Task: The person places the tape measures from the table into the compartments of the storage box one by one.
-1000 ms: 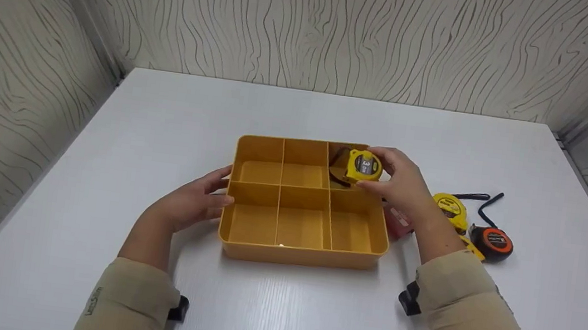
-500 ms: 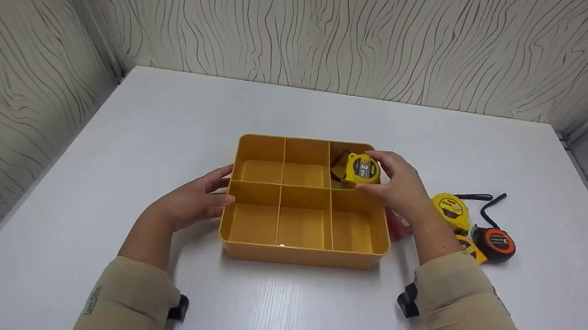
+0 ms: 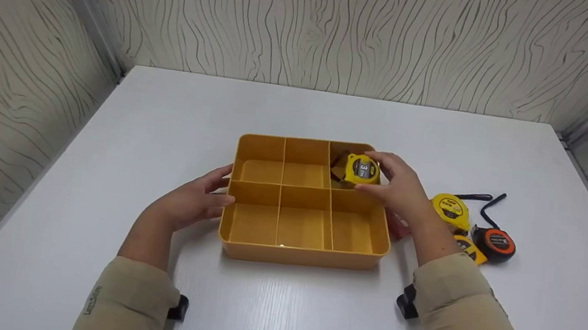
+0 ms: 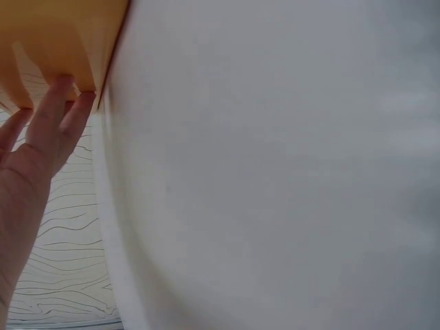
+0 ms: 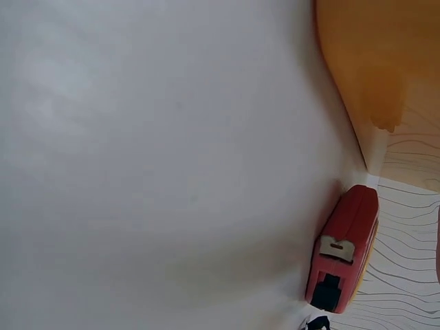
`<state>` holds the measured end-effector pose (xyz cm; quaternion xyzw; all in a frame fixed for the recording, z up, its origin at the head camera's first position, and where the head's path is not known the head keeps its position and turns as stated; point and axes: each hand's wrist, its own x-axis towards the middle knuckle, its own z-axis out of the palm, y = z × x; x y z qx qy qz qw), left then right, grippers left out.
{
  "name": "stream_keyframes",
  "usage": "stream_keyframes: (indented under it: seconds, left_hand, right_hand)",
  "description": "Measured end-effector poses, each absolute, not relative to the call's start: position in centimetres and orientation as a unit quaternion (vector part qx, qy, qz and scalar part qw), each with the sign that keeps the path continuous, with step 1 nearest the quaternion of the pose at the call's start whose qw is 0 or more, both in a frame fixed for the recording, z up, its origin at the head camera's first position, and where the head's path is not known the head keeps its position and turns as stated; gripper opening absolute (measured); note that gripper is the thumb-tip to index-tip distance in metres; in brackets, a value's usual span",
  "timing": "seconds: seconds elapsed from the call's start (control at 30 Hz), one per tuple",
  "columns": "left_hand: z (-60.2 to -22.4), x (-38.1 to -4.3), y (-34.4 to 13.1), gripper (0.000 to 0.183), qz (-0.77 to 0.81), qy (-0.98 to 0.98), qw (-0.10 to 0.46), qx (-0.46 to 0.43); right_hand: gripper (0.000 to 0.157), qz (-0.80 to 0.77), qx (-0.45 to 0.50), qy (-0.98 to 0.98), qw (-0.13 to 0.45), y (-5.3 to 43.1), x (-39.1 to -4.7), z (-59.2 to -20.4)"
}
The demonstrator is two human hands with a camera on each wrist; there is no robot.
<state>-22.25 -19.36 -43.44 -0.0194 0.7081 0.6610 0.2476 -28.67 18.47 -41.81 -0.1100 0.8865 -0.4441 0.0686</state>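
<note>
In the head view a yellow organizer box (image 3: 299, 256) with a grid of compartments sits on the table. My right hand (image 3: 400, 186) pinches a yellow tape measure (image 3: 362, 170) between thumb and fingers at the back right compartment. Its dark wrist strap hangs to the left, inside that compartment. My left hand (image 3: 194, 200) rests against the box's left side, thumb near the rim. The left wrist view shows that hand's extended fingers (image 4: 51, 113) touching the outer wall (image 4: 55, 41). Only a sliver of the right hand enters the right wrist view.
A red tape measure (image 5: 344, 247) stands beside the box, mostly hidden by the right hand in the head view. Further right lie two yellow tape measures (image 3: 450, 209) (image 3: 471, 249) and a black-and-orange one (image 3: 494, 244). Patterned panels (image 3: 316, 27) border the white table (image 3: 276, 308).
My right hand has lowered slightly with the yellow tape measure, which sits a little deeper in the back right compartment. The left hand stays put against the box.
</note>
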Motion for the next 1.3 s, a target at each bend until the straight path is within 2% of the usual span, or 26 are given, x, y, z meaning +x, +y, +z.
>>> stream_keyframes:
  seconds: [0.3, 0.6, 1.13, 1.3]
  left_hand:
    - [-43.06, -22.14, -19.29, 0.085, 0.651, 0.717, 0.248, -0.030]
    - [-43.37, -22.29, -19.22, 0.075, 0.644, 0.724, 0.244, -0.032]
    - [-42.46, -22.07, -19.08, 0.088, 0.636, 0.726, 0.259, -0.039]
    - [-43.27, -22.35, -19.26, 0.081, 0.639, 0.726, 0.251, -0.041]
  right_hand:
    - [0.075, -0.439, -0.122, 0.887, 0.073, 18.48, -28.71, -42.01]
    - [0.075, -0.438, -0.131, 0.886, 0.077, 18.76, -28.76, -42.27]
    - [0.067, -0.425, -0.158, 0.890, 0.052, 18.82, -28.64, -42.38]
    - [0.068, -0.419, -0.158, 0.892, 0.054, 18.86, -28.64, -42.37]
